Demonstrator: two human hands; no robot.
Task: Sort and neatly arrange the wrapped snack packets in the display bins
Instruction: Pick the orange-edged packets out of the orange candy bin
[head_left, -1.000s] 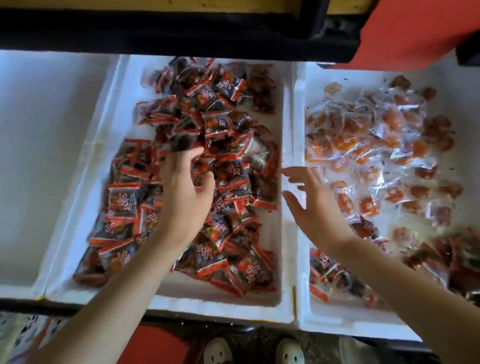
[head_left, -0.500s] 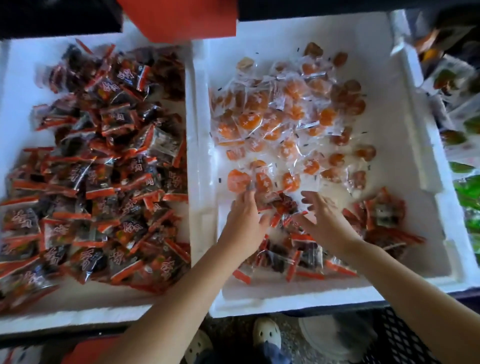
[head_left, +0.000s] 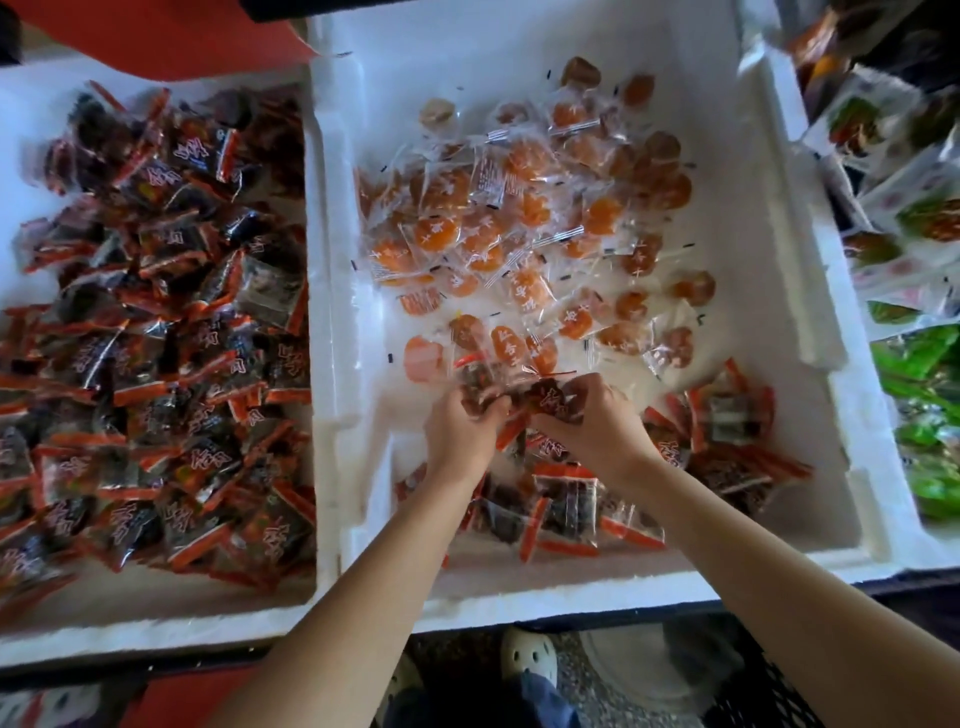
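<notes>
Two white foam bins stand side by side. The left bin (head_left: 317, 322) is heaped with dark packets with red ends (head_left: 156, 322). The middle bin (head_left: 769, 218) holds clear packets of orange pieces (head_left: 519, 218) at the back and a smaller pile of dark red-ended packets (head_left: 571, 499) at the front. Over that front pile my left hand (head_left: 457, 431) and my right hand (head_left: 592, 415) are close together, each gripping a bunch of dark red-ended packets (head_left: 519, 389) lifted off the heap.
At the right, another bin (head_left: 893, 499) holds green and white packets (head_left: 914, 218). A red panel (head_left: 171, 36) lies behind the left bin. Below the bins' front edge are the floor, a white shoe (head_left: 527, 654) and a black crate (head_left: 769, 696).
The view has swung right from the left bin to the middle bin. Both hands came down on the front pile, closed on dark packets and lifted them.
</notes>
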